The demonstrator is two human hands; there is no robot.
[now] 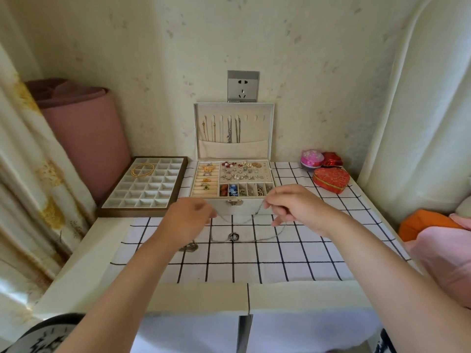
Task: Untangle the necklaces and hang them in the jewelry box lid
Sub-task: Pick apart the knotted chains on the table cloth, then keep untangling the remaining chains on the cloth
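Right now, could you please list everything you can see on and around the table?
jewelry box: one, cream, table's back centre, lid open
hung necklaces: several, gold and silver, in lid
silver necklace: one, ring pendant, held between both hands
tangled chain: one, dark, on cloth under left wrist
divided tray: one, brown-framed, left, holds gold bangles
checked cloth: one, white and black
heart boxes: two, red, right
round box: one, pink
wall socket: one, grey
left hand: pinching chain
right hand: pinching chain
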